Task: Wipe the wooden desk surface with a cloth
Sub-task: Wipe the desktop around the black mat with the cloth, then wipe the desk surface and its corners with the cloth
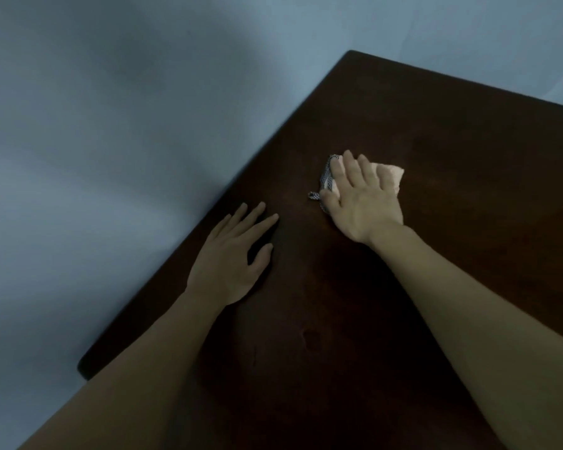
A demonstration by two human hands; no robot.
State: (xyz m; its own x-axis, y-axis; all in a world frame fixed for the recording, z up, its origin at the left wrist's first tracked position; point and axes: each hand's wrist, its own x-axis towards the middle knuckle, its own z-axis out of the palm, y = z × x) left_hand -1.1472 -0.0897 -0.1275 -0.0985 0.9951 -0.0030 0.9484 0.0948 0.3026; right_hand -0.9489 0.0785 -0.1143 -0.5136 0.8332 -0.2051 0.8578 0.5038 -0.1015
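Note:
A dark brown wooden desk (420, 131) fills the right and lower part of the head view. A small pale cloth (395, 175) with a checked black-and-white edge lies on it near the middle. My right hand (361, 198) presses flat on the cloth with straight, spread fingers, and most of the cloth is hidden under the palm. My left hand (233, 258) rests flat on the desk top near its left edge, fingers straight, holding nothing.
The desk's left edge (189, 251) runs diagonally from the far corner toward the lower left. Beyond it is a plain blue-grey wall or floor (111, 125). The scene is dim.

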